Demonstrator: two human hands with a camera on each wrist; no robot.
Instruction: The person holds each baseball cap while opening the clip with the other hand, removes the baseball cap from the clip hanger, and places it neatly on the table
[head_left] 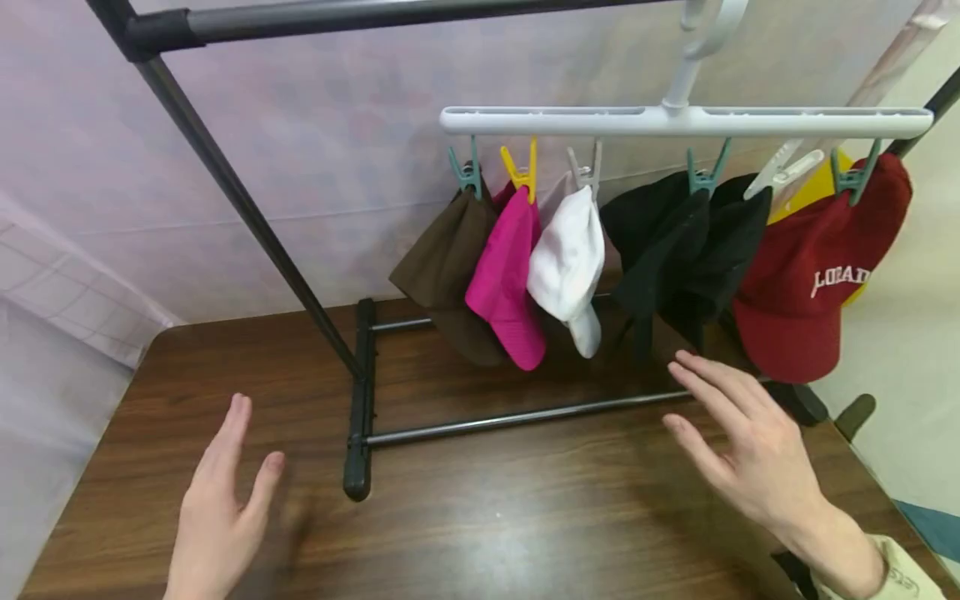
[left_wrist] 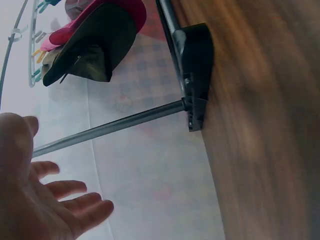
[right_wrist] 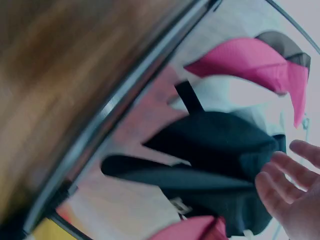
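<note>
- Dark wood-grain tabletop [head_left: 525, 517] against a pale draped backdrop; a black garment rack [head_left: 360, 392] stands on it, its low crossbar running left to right in the head view.
- White clip hanger [head_left: 682, 122] hangs by its hook from the rack's top rail; its long axis runs level, left to right, parallel to the crossbar.
- Caps clipped along it, left to right: brown cap [head_left: 446, 267], pink cap [head_left: 506, 279], white cap [head_left: 567, 262], black cap [head_left: 686, 250], dark red cap [head_left: 813, 275] with white lettering. A yellow piece shows behind the red one. All hang crown-down from the pegs.
- Left hand [head_left: 217, 508]: fingers spread and straight, holding nothing, above the tabletop left of the rack's foot, well apart from the caps. Left wrist view agrees: open palm, nothing in it.
- Right hand [head_left: 738, 442]: fingers straight and loosely together, holding nothing, fingertips just below the black cap and near the crossbar; contact with either cannot be told. Right wrist view shows the fingers beside the black fabric, blurred.
- Judgement: reach stage, no grasp yet. Nearest item to the right hand is the black cap.
- Judgement: the next move calls for raising the right hand to that cap or its green peg, with the left steadying the hanger, which can swing on its hook.
</note>
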